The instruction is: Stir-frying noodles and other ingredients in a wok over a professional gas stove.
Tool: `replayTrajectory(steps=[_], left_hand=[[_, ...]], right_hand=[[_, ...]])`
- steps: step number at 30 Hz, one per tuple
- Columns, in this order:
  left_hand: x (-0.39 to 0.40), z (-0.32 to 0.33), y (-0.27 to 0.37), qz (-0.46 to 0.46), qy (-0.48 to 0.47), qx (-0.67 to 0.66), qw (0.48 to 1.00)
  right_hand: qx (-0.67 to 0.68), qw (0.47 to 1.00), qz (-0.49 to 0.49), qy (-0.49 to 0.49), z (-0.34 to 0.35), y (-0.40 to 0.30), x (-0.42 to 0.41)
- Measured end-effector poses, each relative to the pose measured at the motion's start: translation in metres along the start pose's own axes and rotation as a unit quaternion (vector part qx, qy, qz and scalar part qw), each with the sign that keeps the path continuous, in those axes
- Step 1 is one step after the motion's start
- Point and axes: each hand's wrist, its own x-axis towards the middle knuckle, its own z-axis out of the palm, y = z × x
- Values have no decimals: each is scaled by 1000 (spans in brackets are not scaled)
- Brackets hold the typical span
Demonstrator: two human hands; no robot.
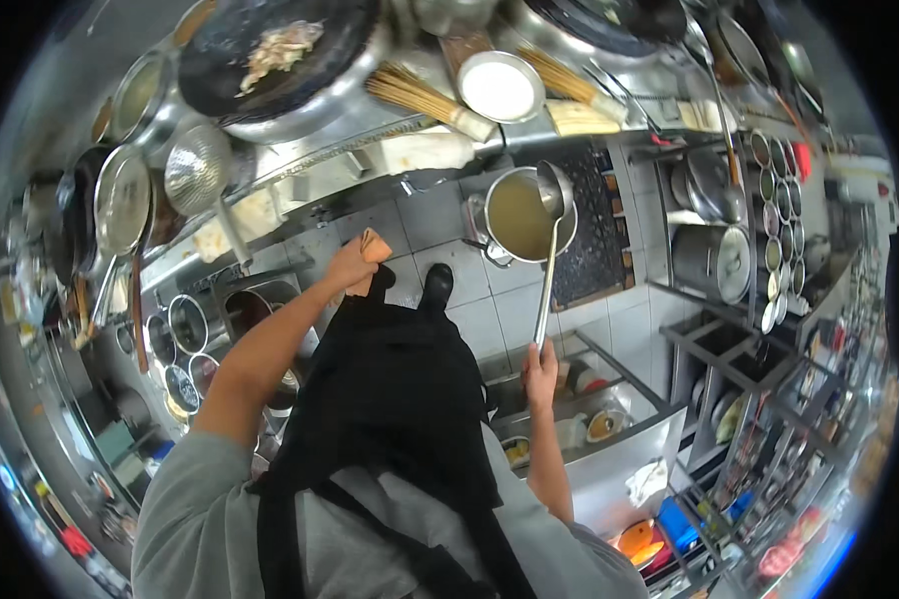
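My right hand grips the handle of a long metal ladle. The ladle's bowl lies over the right part of a metal stockpot that stands low, near the floor, with yellowish broth in it. Whether the bowl touches the broth, I cannot tell. Folded in my left hand is an orange cloth, held in front of the counter edge. Above, a black wok on the range contains a small heap of pale cooked food.
Bamboo wok brushes flank a bowl of white liquid along the range edge. A perforated skimmer juts over the counter at left. Several seasoning containers stand at lower left. A lidded pot sits on the right shelf.
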Motion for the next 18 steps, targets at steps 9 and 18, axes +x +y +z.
replayTrajectory(steps=[9,18], left_hand=[[124,50,52,148,-28,99,984],[196,64,111,80,-175,111,975]], right_hand=[[-81,988,122,44,46,-8,94],[540,765,265,-230,15,57,101]])
